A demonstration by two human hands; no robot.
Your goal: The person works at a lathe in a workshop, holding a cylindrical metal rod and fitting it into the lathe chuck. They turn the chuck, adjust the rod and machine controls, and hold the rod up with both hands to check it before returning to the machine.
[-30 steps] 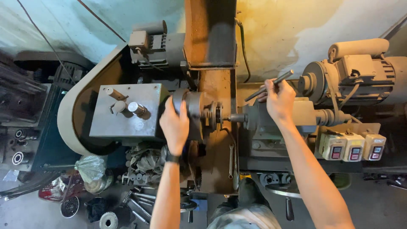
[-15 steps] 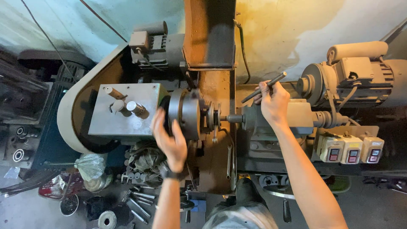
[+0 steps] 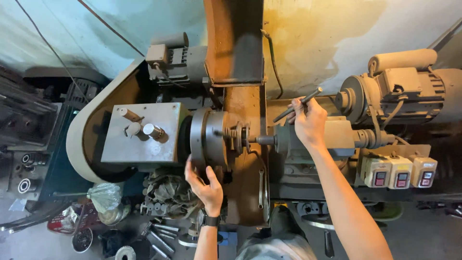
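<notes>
Your left hand cups the lower rim of the lathe chuck, fingers spread, while your right hand grips the tailstock lever just right of it; the workpiece sits mounted, uncut as far as shows.

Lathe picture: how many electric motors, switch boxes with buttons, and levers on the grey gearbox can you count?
Electric motors: 2 — one at the back, one at the right
Switch boxes: 3 —
Gearbox levers: 3 —
Total: 8
</notes>
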